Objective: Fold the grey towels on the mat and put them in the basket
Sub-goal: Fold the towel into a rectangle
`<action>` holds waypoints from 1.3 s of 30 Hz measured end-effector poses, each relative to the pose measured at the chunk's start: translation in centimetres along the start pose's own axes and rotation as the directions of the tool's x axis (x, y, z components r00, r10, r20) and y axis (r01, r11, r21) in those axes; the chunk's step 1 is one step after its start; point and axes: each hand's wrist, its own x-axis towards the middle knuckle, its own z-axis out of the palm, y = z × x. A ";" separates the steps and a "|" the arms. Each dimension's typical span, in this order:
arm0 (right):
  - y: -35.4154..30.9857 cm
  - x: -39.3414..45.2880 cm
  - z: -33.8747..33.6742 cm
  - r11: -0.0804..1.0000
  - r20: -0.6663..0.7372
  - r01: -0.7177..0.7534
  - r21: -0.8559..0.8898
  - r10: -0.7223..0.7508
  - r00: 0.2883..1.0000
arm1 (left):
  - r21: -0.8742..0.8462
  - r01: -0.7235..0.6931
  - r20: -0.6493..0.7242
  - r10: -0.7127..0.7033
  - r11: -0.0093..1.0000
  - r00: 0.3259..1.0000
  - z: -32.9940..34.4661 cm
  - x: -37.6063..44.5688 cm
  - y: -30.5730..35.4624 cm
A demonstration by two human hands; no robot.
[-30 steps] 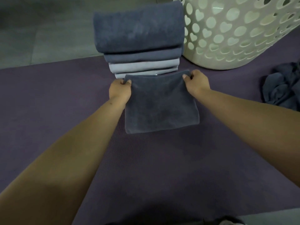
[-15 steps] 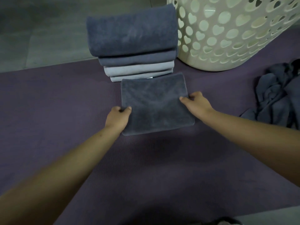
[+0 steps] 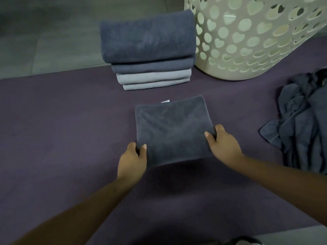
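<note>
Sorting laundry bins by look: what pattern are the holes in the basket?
Heart-shaped cutouts in rows across the cream basket, clearest in the head view.

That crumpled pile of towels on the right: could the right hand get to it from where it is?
Probably yes. Bare mat lies between the right hand and the crumpled pile, nothing in the way. But that hand now grips the folded towel and must let go first.

Not much else around me here, honestly. Past the far edge there's just the grey tiled floor (image 3: 53, 41), with a couple of grout lines crossing it, all pretty dim. Down at the bottom right a paler strip of floor (image 3: 300, 234) peeks out too.
</note>
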 end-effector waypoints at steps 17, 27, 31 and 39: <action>4.5 -5.7 3.1 0.988 0.067 -0.063 -0.141 0.074 0.995 | 0.048 0.023 0.091 -0.027 0.999 0.995 1.9 -5.7 -3.6; 4.6 -5.6 4.3 0.920 -0.119 0.056 -0.387 -0.111 0.987 | 0.097 0.005 0.131 -0.017 0.995 0.991 2.3 -5.5 -4.1; 3.8 -5.2 3.8 0.906 -0.291 0.109 -0.409 -0.243 0.925 | 0.115 -0.184 -0.193 0.203 0.976 0.960 2.4 -5.3 -3.8; 2.6 -3.5 6.6 0.633 0.119 0.580 -0.513 -0.617 0.778 | 0.549 -0.646 0.239 0.641 0.530 0.729 7.9 -2.6 -1.2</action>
